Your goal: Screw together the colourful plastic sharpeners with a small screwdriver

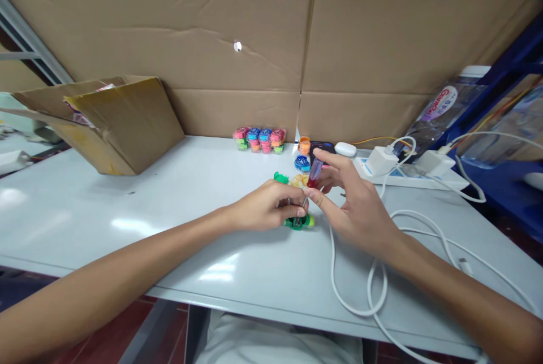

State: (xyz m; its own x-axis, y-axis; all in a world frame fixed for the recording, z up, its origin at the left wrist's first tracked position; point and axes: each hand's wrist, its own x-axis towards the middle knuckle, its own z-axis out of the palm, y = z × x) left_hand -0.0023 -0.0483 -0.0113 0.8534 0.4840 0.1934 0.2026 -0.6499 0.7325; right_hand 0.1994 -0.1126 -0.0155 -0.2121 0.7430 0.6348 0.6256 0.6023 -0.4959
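My right hand (345, 191) grips a small screwdriver (314, 174) with a clear and red handle, its shaft slanting down to a green plastic piece (300, 224) on the table. My left hand (271, 206) pinches that green piece and steadies it against the tabletop, its fingers close round the shaft. The screwdriver's tip is hidden by the fingers. Just beyond my hands lie a green cover-like part (280, 177) and a yellowish piece (299, 181), partly covered. A round blue part (302, 163) and an orange part (304, 144) sit farther back.
Packed colourful small items (259, 140) stand against the cardboard wall (237, 104). An open cardboard box (127, 126) is at left. At right, white cables (375, 310) loop over the table near a power strip (418, 179), a white case (345, 149) and a plastic bottle (445, 104).
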